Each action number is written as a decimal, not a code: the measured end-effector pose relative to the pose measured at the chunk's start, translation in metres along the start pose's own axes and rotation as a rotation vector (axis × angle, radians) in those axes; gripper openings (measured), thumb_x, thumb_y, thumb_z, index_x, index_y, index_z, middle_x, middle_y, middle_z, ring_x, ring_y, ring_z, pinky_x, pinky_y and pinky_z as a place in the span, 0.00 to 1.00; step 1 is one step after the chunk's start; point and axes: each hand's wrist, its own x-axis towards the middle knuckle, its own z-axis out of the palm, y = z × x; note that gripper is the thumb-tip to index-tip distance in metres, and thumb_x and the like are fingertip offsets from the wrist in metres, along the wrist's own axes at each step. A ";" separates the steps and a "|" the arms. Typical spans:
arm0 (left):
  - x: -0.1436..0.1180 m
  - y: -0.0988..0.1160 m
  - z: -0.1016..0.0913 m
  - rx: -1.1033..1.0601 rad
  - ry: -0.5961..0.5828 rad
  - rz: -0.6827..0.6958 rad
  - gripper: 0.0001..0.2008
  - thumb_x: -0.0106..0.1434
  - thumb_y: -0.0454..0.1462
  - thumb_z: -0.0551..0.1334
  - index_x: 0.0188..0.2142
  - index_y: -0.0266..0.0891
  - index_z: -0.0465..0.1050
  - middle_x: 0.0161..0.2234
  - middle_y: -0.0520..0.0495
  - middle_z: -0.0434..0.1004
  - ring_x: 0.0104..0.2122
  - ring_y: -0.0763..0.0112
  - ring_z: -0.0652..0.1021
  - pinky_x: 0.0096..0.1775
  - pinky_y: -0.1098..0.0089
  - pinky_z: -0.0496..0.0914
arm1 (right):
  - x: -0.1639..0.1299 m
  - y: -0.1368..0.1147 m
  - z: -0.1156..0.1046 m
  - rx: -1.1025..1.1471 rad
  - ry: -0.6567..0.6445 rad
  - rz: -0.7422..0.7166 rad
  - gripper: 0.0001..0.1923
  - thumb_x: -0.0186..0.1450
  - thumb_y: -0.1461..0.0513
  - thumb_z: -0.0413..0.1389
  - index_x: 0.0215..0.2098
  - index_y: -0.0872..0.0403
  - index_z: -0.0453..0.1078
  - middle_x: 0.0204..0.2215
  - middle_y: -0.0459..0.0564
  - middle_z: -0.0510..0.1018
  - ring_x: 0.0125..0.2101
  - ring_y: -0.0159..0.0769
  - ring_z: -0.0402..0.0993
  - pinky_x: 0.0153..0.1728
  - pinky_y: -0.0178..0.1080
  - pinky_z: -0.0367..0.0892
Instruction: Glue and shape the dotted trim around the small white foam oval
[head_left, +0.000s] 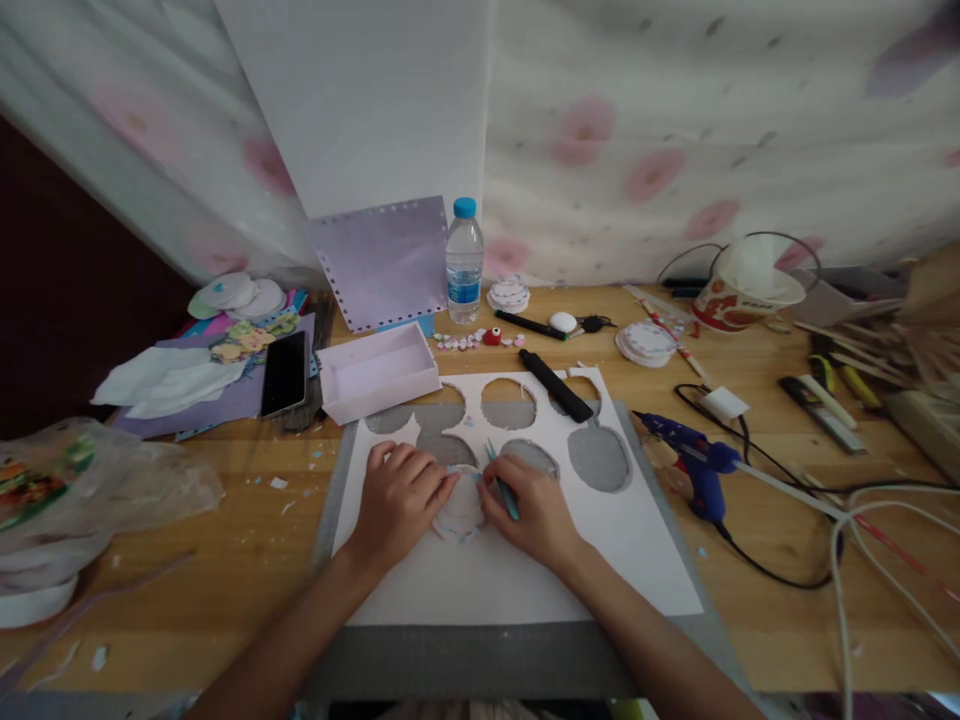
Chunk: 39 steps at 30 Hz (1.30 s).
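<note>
Foam sheet (525,570), white and matte, lies on our grey cutting mat (480,660), its near half uncut. Our left hand (401,495) presses fingers down flat beside a traced circle (459,508); our right hand (529,510) grips a teal craft knife (501,482) at its edge.

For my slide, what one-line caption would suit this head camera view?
Left hand steadies a round template on a white foam sheet while the right hand works a teal craft knife around it.
</note>
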 end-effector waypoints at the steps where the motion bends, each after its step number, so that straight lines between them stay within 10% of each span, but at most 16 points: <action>1: 0.000 0.001 0.001 0.008 0.008 0.005 0.12 0.67 0.36 0.58 0.26 0.41 0.69 0.27 0.50 0.77 0.33 0.65 0.73 0.43 0.58 0.59 | 0.000 0.000 0.000 0.009 0.009 -0.007 0.03 0.63 0.63 0.53 0.31 0.52 0.66 0.27 0.48 0.72 0.25 0.34 0.68 0.26 0.35 0.58; 17: 0.010 0.008 0.007 0.076 0.077 0.041 0.14 0.66 0.33 0.58 0.22 0.40 0.66 0.22 0.52 0.71 0.28 0.67 0.70 0.40 0.60 0.58 | -0.002 0.000 0.005 0.019 0.054 0.019 0.03 0.64 0.63 0.51 0.31 0.52 0.65 0.27 0.48 0.71 0.29 0.36 0.69 0.28 0.36 0.60; 25: 0.006 -0.011 -0.006 -0.281 -0.154 -0.143 0.09 0.60 0.34 0.63 0.41 0.41 0.73 0.40 0.48 0.76 0.43 0.60 0.73 0.46 0.59 0.60 | -0.001 0.011 0.008 0.084 0.104 0.052 0.03 0.64 0.62 0.52 0.32 0.52 0.65 0.27 0.46 0.72 0.28 0.34 0.68 0.28 0.35 0.60; 32: 0.006 0.003 -0.001 -0.580 -0.148 -0.411 0.08 0.62 0.37 0.61 0.27 0.39 0.70 0.26 0.52 0.70 0.33 0.66 0.72 0.40 0.64 0.63 | -0.001 0.011 0.008 0.124 0.131 0.010 0.03 0.64 0.63 0.52 0.32 0.52 0.65 0.27 0.47 0.72 0.27 0.34 0.68 0.28 0.35 0.61; 39: 0.003 -0.005 0.010 -0.652 -0.111 -0.364 0.04 0.59 0.30 0.60 0.29 0.39 0.71 0.30 0.50 0.72 0.35 0.66 0.72 0.40 0.66 0.65 | 0.000 0.011 0.008 0.095 0.120 -0.008 0.02 0.64 0.63 0.52 0.32 0.52 0.65 0.27 0.47 0.72 0.28 0.34 0.69 0.29 0.35 0.62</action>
